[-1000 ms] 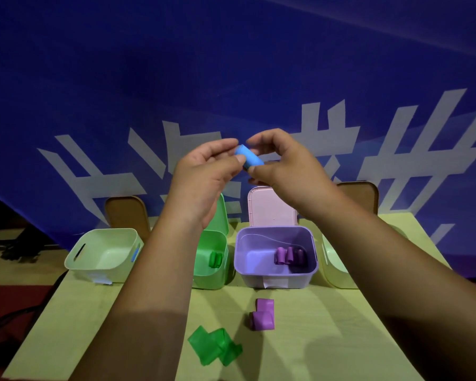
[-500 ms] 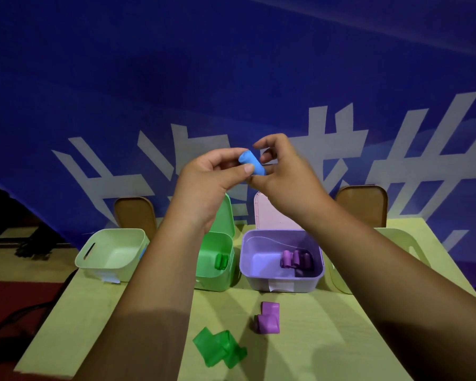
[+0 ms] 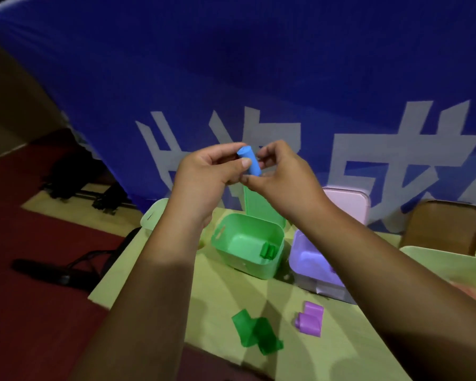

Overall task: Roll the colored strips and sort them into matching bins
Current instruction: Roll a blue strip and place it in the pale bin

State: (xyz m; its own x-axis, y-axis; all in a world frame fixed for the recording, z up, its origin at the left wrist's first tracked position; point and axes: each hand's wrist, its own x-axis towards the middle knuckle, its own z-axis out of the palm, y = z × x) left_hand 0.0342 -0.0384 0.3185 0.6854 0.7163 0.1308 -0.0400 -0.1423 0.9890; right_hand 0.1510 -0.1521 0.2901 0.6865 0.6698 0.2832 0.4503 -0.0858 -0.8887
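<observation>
Pinching blue roll [image 3: 249, 163] between left hand [image 3: 204, 180] and right hand [image 3: 283, 182], likely stopping it uncoiling, above green bin [image 3: 245, 266].

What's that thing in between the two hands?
A rolled blue strip. The left hand and the right hand both pinch it, as the head view shows.

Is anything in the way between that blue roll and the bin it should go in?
Nothing visible does. The left hand and right hand hold the blue roll above the open green bin and purple bin. No blue bin shows; a pale bin is mostly hidden behind the left forearm.
</observation>
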